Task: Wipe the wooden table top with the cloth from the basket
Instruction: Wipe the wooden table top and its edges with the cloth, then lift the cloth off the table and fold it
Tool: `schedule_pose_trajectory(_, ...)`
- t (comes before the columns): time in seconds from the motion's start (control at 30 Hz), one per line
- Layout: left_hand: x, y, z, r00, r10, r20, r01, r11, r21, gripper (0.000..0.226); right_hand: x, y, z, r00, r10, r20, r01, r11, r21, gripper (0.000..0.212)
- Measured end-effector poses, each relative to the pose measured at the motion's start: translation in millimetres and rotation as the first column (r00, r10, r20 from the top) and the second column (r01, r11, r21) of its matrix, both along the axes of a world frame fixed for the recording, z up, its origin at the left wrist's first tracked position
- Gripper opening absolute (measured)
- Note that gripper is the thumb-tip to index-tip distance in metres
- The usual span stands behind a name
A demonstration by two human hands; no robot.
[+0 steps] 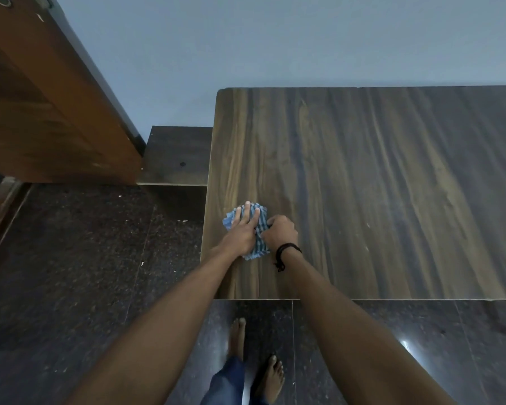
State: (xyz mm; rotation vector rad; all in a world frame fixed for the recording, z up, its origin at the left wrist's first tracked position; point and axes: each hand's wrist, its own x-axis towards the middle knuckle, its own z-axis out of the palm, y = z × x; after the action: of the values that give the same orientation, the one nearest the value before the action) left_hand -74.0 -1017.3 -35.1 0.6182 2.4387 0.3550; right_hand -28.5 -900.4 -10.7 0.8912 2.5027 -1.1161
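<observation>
Cloth [261, 229] sits bunched on the table top [377, 185], close to its left edge and nearer its front edge than its back. Basket isn't in view.

Left hand [241, 232]: flat on the cloth, fingers straight, pressing down, not gripping. Right hand [279, 230]: fingers curled, clutching the cloth's right-hand side.

Risks as I read them:
- Cloth is wadded, not spread. Small contact patch, so strokes probably leave unwiped strips across the table top's grain.
- It's near the table top's left edge. A leftward stroke likely sends part of it over that edge. The left hand only pins it by pressure, so it could slide out and drop to the floor [70, 258] left of the table top.
- The hands do different jobs, one pressing and one pulling. If the right hand pulls while the left keeps its weight on, the cloth bunches tighter or slips from under the palm.
- Nearly all of the table top lies to the right of the hands, with pale specks there. Reaching it looks like a long lean or a sidestep.
- The black wristband [288, 247] has a loose tail over the table top's front area. It may drag on the surface.
</observation>
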Motion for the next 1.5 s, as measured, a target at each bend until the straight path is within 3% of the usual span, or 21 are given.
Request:
schedule_pose_trajectory(0.23,-45,31,-1,0.997,0.034,-0.069,-0.033,0.999,0.016,0.067,-42,36,9,0.997,-0.058,-0.058,0.055,0.997,-0.044,0.020)
schedule_pose_trajectory(0.53,-106,46,20,0.954,0.097,-0.283,-0.083,0.995,0.060,0.067,-95,82,-1,0.994,0.103,-0.041,-0.098,0.988,0.116,0.030)
schedule_pose_trajectory(0.67,-134,47,25,0.891,0.039,-0.452,0.004,0.996,0.094,0.085,-110,103,4,0.984,0.166,-0.067,-0.157,0.980,0.120,0.029)
schedule_pose_trajectory(0.8,-167,59,41,0.913,-0.101,-0.396,0.174,0.973,0.154,0.096,-123,133,28,0.957,0.265,-0.117,-0.254,0.962,0.102,0.025)
schedule_pose_trajectory(0.87,-182,70,55,0.940,-0.149,-0.308,0.226,0.946,0.234,0.086,-128,148,46,0.938,0.317,-0.138,-0.305,0.947,0.100,0.024)
schedule_pose_trajectory(0.97,-195,88,83,0.973,-0.196,-0.126,0.231,0.878,0.418,0.043,-132,171,78,0.929,0.309,-0.204,-0.294,0.951,0.098,0.023)
schedule_pose_trajectory(1.03,-197,99,103,0.974,-0.160,-0.161,0.220,0.837,0.500,0.024,-131,187,106,0.925,0.259,-0.277,-0.244,0.966,0.086,0.019)
schedule_pose_trajectory(1.1,-197,111,126,0.958,-0.094,-0.272,0.230,0.817,0.529,0.020,-127,205,133,0.911,0.202,-0.359,-0.193,0.979,0.063,0.026)
schedule_pose_trajectory(1.2,-198,134,163,0.826,-0.068,-0.559,0.368,0.816,0.446,0.023,-122,235,172,0.893,0.182,-0.412,-0.153,0.983,0.104,0.026)
schedule_pose_trajectory(1.33,-194,172,212,0.422,-0.134,-0.897,0.660,0.724,0.202,0.018,-109,268,223,0.844,0.175,-0.507,-0.101,0.980,0.170,0.013)
schedule_pose_trajectory(1.43,-184,201,247,0.163,-0.038,-0.986,0.709,0.700,0.090,0.020,-90,292,255,0.776,0.204,-0.597,-0.067,0.968,0.244,0.014)
schedule_pose_trajectory(1.5,-173,222,270,0.139,0.011,-0.990,0.727,0.678,0.109,0.033,-74,312,272,0.731,0.247,-0.636,-0.056,0.951,0.305,0.015)
